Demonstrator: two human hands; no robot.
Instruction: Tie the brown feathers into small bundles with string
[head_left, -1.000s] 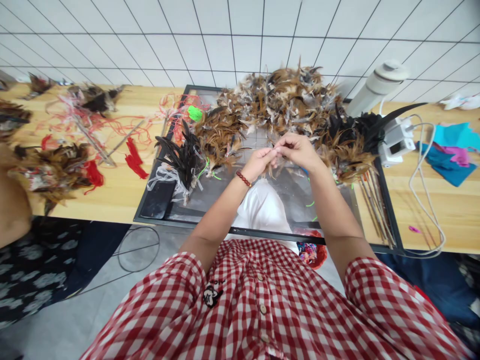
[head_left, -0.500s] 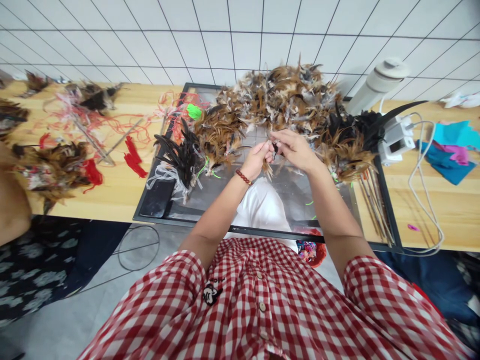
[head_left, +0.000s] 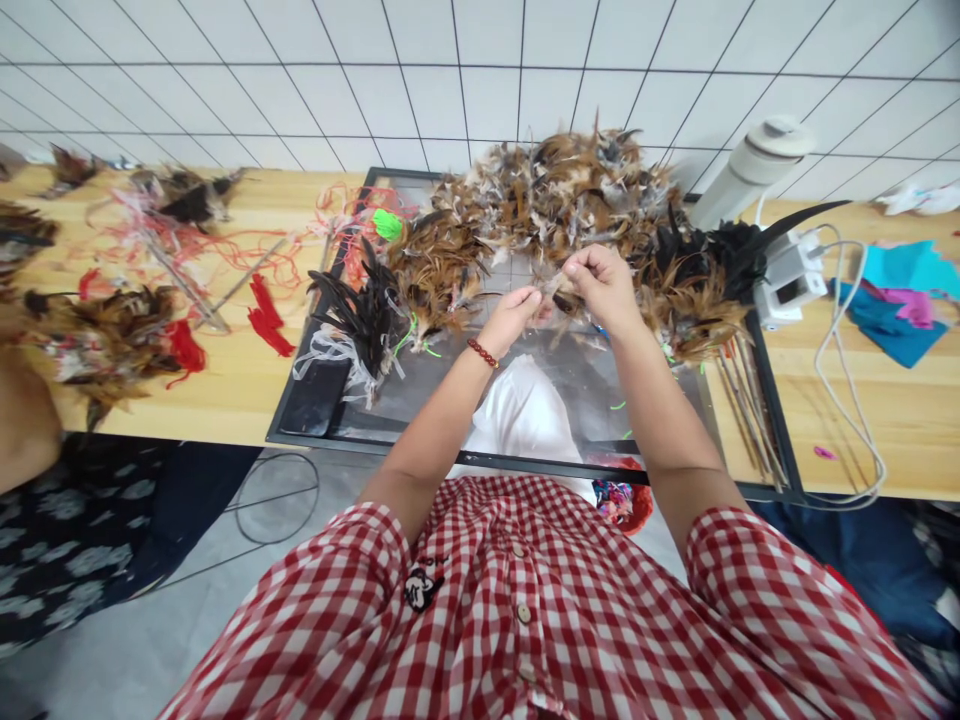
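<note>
Over the middle of the glass-topped frame, my left hand [head_left: 517, 316] is closed in a pinch on a small pale-brown feather [head_left: 550, 283]. My right hand [head_left: 604, 288] is raised just to its right, thumb and forefinger pressed together; whatever is between those fingertips is too fine to make out. A small dark tuft shows under the right fingers. Behind both hands lies a big heap of brown feathers [head_left: 555, 190]. Left of my hands sits a bundle of black feathers [head_left: 365, 325] with white ties, and more black feathers [head_left: 694, 245] lie to the right.
The black frame [head_left: 450, 463] edges the work surface. Thin sticks [head_left: 750, 415], a white bottle [head_left: 754, 170], a white charger [head_left: 791, 280] with a cable and blue cloth [head_left: 900, 320] are on the right. Red threads [head_left: 268, 318] and feather bundles [head_left: 112, 340] lie left, beside another person's arm [head_left: 26, 420].
My right hand has moved a little up and right, away from the left hand, opening a gap between them. The left hand has barely shifted.
</note>
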